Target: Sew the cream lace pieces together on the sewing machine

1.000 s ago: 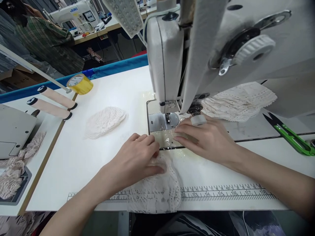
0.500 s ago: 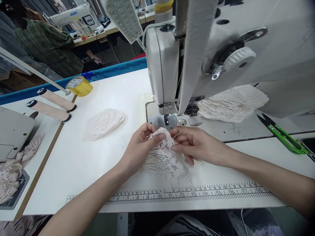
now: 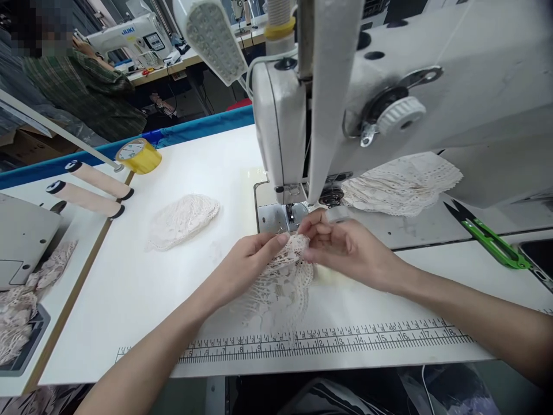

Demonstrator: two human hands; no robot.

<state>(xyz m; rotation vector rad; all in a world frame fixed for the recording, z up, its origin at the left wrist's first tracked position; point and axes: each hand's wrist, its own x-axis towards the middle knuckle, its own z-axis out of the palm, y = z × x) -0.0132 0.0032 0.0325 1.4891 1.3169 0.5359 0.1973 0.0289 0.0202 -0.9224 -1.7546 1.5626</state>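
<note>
A piece of white lace fabric (image 3: 283, 288) hangs toward me over the table edge ruler, just in front of the presser foot (image 3: 291, 213) of the sewing machine (image 3: 280, 127). My left hand (image 3: 248, 262) is closed on the lace's upper left side, thumb on top. Pinching its upper right edge is my right hand (image 3: 345, 248), with the fingers bent near the needle plate. Lace covers some of the left fingertips. Further left a separate lace piece (image 3: 184, 221) lies flat on the white table.
Stacked lace pieces (image 3: 401, 183) lie behind the machine head. Green thread snips (image 3: 492, 236) rest at right. Yellow tape (image 3: 139, 155) and two thread cones (image 3: 88, 199) stand at left. A ruler (image 3: 319, 340) is printed along the front edge. Beyond, a person (image 3: 82, 92) sits by another machine.
The lace has moved slightly left and down, away from the presser foot, and hangs narrower. My left hand has lowered, and my right fingers have shifted at its upper edge. The view has shifted slightly.
</note>
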